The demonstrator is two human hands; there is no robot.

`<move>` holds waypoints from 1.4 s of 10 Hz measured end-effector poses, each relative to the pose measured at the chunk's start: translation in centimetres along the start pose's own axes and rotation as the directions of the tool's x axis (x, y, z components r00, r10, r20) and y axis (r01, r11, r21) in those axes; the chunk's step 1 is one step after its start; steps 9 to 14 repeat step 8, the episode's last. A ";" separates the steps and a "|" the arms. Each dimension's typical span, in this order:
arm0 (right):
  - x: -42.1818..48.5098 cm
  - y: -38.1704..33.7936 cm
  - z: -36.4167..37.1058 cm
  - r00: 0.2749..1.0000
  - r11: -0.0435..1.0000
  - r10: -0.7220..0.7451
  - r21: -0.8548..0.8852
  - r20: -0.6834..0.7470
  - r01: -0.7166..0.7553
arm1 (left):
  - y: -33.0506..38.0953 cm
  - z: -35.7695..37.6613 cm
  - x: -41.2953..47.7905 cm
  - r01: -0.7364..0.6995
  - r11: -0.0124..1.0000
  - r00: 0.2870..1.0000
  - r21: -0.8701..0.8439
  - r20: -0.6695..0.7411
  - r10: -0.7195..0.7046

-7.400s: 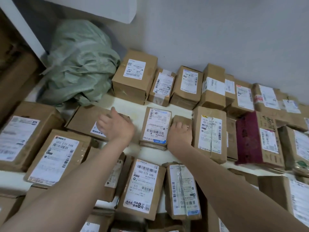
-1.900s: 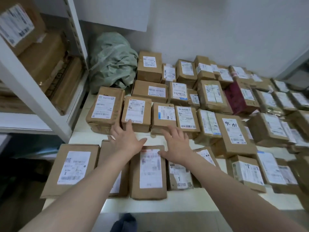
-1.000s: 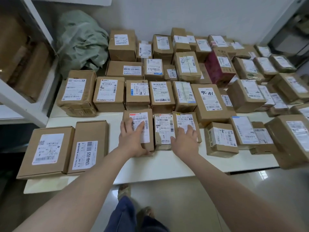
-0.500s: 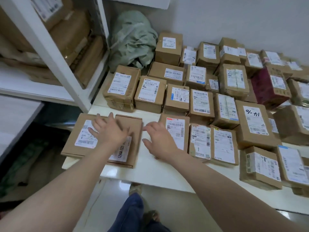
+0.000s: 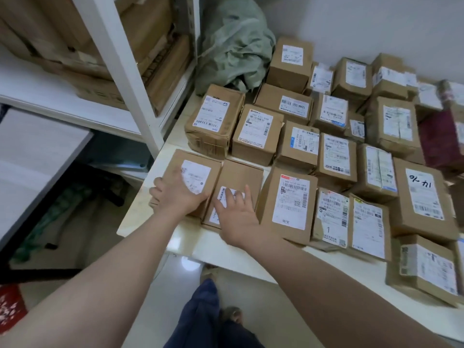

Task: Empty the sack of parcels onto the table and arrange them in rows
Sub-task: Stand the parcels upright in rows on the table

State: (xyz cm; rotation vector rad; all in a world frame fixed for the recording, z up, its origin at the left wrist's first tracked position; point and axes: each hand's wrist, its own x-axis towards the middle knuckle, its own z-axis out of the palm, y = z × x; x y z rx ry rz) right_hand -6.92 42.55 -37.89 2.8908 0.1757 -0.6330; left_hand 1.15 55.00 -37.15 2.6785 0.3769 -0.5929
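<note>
Cardboard parcels [image 5: 293, 202] are sitting label-up in rough rows across the worktop [image 5: 200, 244]. Green sack [image 5: 233, 43] is lying crumpled at the far left corner, looking emptied. Left hand [image 5: 179, 194] is pressing flat, fingers spread, on the near-left flat box [image 5: 175, 162]; right hand [image 5: 236, 217] is lying open on the adjacent box [image 5: 241, 174]. My read: emptying is done and the near row is getting squared up. Right-side boxes are looking skewed and needing tidying.

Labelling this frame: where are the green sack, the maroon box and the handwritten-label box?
green sack [image 5: 233, 43], head view, crumpled middle.
maroon box [image 5: 439, 144], head view, maroon face.
handwritten-label box [image 5: 424, 197], head view, white label.
</note>
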 end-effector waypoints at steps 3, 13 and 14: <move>-1.4 2.9 1.4 0.998 0.986 0.041 0.163 -0.055 -0.031 | 1.8 1.6 -0.1 -0.062 0.998 0.998 -0.027 -0.024 0.062; -14.2 11.0 2.8 0.831 0.782 0.408 0.615 -0.379 -0.103 | 11.1 5.2 -11.6 -0.561 0.826 0.817 0.053 -0.127 0.562; -14.2 11.0 2.8 0.831 0.782 0.408 0.615 -0.379 -0.103 | 11.1 5.2 -11.6 -0.561 0.826 0.817 0.053 -0.127 0.562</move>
